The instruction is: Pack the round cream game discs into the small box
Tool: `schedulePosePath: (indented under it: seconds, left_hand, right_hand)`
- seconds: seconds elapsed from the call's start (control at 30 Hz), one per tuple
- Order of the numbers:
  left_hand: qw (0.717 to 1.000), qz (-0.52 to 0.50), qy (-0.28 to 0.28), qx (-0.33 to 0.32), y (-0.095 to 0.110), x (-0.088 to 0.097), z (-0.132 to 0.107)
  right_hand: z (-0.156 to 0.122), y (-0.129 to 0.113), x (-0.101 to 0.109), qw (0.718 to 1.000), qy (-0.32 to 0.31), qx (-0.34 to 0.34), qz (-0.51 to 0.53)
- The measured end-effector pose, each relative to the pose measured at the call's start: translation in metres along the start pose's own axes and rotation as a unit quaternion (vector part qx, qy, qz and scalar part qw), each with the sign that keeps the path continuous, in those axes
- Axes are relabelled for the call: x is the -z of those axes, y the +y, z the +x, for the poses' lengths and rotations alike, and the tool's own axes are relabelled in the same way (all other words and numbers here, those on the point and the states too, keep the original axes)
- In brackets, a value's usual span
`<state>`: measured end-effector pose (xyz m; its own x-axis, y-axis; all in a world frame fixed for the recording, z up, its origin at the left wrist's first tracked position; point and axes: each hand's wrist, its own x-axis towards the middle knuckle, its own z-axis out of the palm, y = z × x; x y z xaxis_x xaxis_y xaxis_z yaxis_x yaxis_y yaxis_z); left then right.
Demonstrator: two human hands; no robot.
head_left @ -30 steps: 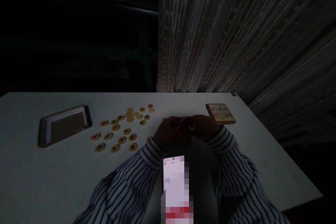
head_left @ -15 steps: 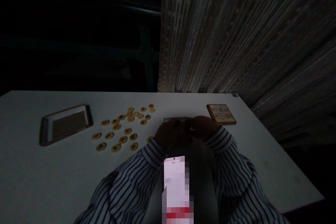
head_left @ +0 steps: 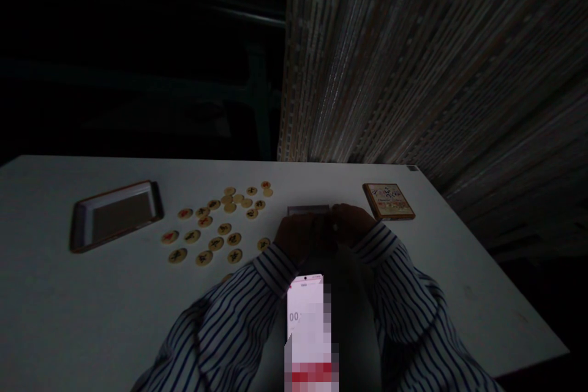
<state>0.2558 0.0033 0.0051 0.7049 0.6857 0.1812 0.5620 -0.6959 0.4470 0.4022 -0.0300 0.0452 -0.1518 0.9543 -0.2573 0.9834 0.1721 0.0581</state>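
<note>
My left hand and my right hand are close together over the middle of the white table, fingers curled inward in deep shadow. Whatever they hold is too dark to make out. A small pale spot shows at my right fingertips. Just beyond the hands, the far rim of a shallow grey box shows; my hands hide the rest. To the left lie several round xiangqi pieces, some with black characters, some with red, some with no visible marking. One piece lies beside my left wrist.
An open shallow tray with a brown rim is at the far left. A flat printed box lies at the right. A lit phone is between my forearms. Beyond the table hangs a striped curtain.
My hands have shifted slightly, the left one a little to the right, showing more of the piece by its wrist. The pieces, tray and printed box stay in place.
</note>
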Motion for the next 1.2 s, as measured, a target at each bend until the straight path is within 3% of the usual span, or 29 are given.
schedulePosePath:
  seconds: [0.13,0.5,0.93,1.2]
  left_hand:
    - [0.999,-0.036,0.007,0.013,-0.0022,-0.0032,0.0007]
    - [0.998,-0.046,0.015,-0.034,-0.0024,-0.0027,0.0010]
    - [0.998,-0.060,-0.002,-0.004,-0.0006,-0.0008,0.0009]
    - [0.998,-0.052,0.005,-0.018,-0.0035,-0.0038,0.0017]
  right_hand:
    - [0.0000,-0.0012,-0.0015,1.000,-0.003,-0.002,0.000]
    - [0.0008,-0.0030,-0.0020,1.000,-0.019,-0.018,0.011]
    - [0.0017,-0.0014,-0.0026,0.999,-0.025,-0.029,0.010]
    - [0.0026,-0.0020,-0.0029,0.999,-0.036,-0.030,0.007]
